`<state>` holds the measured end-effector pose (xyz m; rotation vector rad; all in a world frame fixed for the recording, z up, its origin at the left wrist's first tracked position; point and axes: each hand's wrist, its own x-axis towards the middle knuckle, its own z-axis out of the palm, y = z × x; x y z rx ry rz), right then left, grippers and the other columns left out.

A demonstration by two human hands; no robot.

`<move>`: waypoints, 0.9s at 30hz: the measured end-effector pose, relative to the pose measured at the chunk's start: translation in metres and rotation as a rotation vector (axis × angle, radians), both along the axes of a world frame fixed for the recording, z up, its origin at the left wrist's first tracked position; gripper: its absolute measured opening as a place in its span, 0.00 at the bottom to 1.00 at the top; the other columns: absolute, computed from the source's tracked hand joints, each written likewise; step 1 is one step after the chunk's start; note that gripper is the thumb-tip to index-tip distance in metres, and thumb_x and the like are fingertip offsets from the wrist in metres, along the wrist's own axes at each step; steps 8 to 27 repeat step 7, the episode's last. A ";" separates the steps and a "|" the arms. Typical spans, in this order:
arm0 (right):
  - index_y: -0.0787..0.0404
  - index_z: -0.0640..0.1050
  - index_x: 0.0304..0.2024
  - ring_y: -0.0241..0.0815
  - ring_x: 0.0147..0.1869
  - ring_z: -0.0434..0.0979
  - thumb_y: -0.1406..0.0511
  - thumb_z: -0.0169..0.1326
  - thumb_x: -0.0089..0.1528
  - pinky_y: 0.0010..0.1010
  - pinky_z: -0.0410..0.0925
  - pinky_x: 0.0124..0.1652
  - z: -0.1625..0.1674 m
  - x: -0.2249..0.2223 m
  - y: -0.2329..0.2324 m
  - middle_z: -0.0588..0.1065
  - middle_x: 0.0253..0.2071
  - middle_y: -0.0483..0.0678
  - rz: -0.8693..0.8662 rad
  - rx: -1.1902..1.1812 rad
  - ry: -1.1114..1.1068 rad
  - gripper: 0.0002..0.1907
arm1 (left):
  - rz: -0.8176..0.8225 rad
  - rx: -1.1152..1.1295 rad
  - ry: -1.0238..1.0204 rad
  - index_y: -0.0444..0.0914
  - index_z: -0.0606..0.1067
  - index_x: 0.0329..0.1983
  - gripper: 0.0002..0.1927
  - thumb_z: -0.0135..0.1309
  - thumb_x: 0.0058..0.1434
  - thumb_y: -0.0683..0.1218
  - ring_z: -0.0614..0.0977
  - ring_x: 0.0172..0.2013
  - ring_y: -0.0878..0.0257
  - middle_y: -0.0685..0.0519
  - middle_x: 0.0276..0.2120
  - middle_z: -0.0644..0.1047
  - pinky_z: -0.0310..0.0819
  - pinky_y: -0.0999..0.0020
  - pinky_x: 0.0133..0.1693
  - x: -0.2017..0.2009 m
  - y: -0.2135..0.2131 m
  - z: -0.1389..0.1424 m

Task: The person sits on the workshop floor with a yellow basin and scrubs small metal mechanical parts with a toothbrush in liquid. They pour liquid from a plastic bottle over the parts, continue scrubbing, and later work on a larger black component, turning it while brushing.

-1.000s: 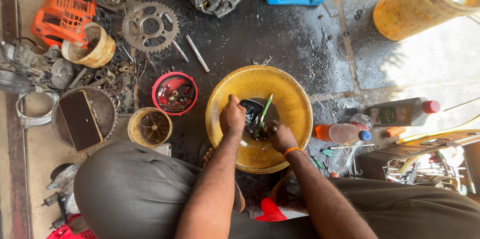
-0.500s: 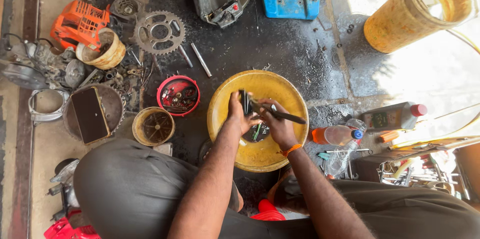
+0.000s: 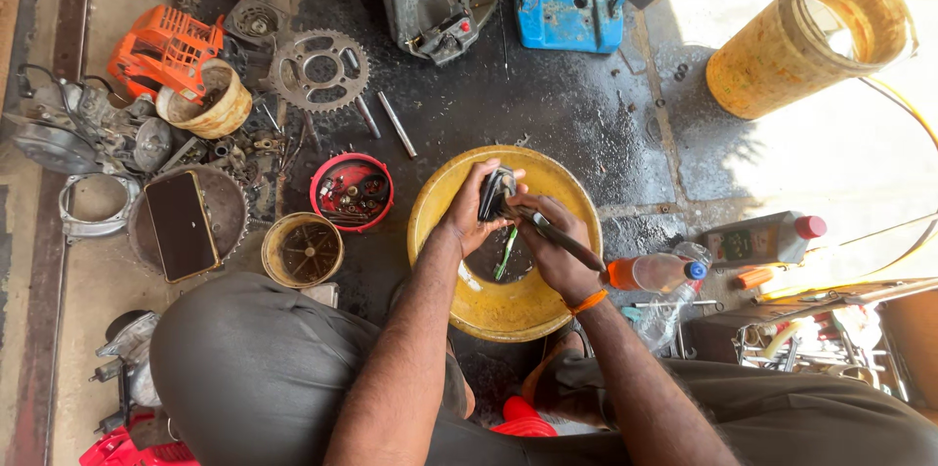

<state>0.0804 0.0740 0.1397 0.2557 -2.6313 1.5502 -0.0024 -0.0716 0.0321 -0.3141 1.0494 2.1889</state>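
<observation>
Overhead, the left hand (image 3: 467, 215) grips a small dark metal part (image 3: 496, 192) above the yellow basin (image 3: 508, 305) on the oily floor (image 3: 586, 124); the right hand (image 3: 552, 243) holds a dark brush (image 3: 567, 241) against it. Just beside sits a red bowl (image 3: 352, 191).

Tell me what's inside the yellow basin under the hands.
Inside the yellow basin a green-handled tool lies in dark liquid. The left hand and right hand, holding a dark part, cover the rest.
</observation>
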 end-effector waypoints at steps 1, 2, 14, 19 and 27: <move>0.59 0.79 0.52 0.44 0.52 0.83 0.72 0.59 0.61 0.34 0.74 0.50 -0.003 -0.001 0.002 0.80 0.47 0.51 0.008 0.027 0.020 0.16 | -0.004 0.058 0.016 0.40 0.76 0.62 0.35 0.45 0.61 0.67 0.81 0.45 0.63 0.53 0.42 0.82 0.69 0.56 0.54 -0.003 -0.001 -0.003; 0.59 0.79 0.51 0.44 0.51 0.83 0.73 0.59 0.60 0.34 0.74 0.50 -0.010 -0.001 0.006 0.80 0.47 0.51 0.012 0.055 0.037 0.16 | -0.012 0.116 0.028 0.40 0.76 0.61 0.34 0.44 0.61 0.65 0.81 0.44 0.62 0.52 0.43 0.82 0.69 0.56 0.53 -0.004 -0.002 -0.007; 0.58 0.81 0.52 0.46 0.49 0.84 0.72 0.58 0.59 0.33 0.74 0.46 -0.085 0.003 0.032 0.81 0.47 0.51 -0.038 0.183 -0.085 0.17 | -0.096 -0.084 0.245 0.39 0.73 0.67 0.33 0.48 0.62 0.58 0.78 0.58 0.62 0.50 0.58 0.79 0.66 0.59 0.64 -0.010 -0.004 -0.026; 0.58 0.81 0.52 0.46 0.49 0.84 0.72 0.58 0.59 0.33 0.74 0.46 -0.085 0.003 0.032 0.81 0.47 0.51 -0.038 0.183 -0.085 0.17 | -0.096 -0.084 0.245 0.39 0.73 0.67 0.33 0.48 0.62 0.58 0.78 0.58 0.62 0.50 0.58 0.79 0.66 0.59 0.64 -0.010 -0.004 -0.026; 0.58 0.81 0.52 0.46 0.49 0.84 0.72 0.58 0.59 0.33 0.74 0.46 -0.085 0.003 0.032 0.81 0.47 0.51 -0.038 0.183 -0.085 0.17 | -0.096 -0.084 0.245 0.39 0.73 0.67 0.33 0.48 0.62 0.58 0.78 0.58 0.62 0.50 0.58 0.79 0.66 0.59 0.64 -0.010 -0.004 -0.026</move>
